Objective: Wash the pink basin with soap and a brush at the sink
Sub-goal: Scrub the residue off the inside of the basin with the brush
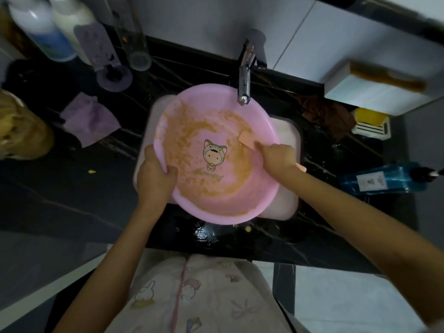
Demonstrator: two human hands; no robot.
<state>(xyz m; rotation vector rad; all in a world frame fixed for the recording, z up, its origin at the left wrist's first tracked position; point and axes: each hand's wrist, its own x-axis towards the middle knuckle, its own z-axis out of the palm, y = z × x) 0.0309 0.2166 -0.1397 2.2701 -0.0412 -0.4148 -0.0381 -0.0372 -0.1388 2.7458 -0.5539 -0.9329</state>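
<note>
Now scrubbing: basin braced over the sink

The pink basin [223,203] sits across the white sink [286,203], its far rim just under the faucet [244,78], where rinse water could fall straight in. No water shows at the spout. The left hand [156,174] grips the near-left rim, thumb curled inside and fingers wrapped under the edge. Judging by that hold, it is there to stop the basin sliding or turning while it is scrubbed.

The right hand [278,157] is closed around a peach-coloured brush [247,138]. The brush head lies on the basin's inner right wall, and the handle's end pokes out behind the wrist. That low, flat grip probably lets the head press against the curved side.

Inside, the basin holds no pooled water that I can make out — only a yellow-brown smear in patches over the left side, the floor and the near wall, around a cartoon print at the centre. Whether it is dirt or lather, I cannot tell. The patch beside the brush looks cleaner, so the washing seems only partly done.

On the dark tabletop [72,188], a blue pump bottle [382,180] lies on its side to the right, and a yellow soap bar [368,117] rests in a white dish beyond it.
</note>
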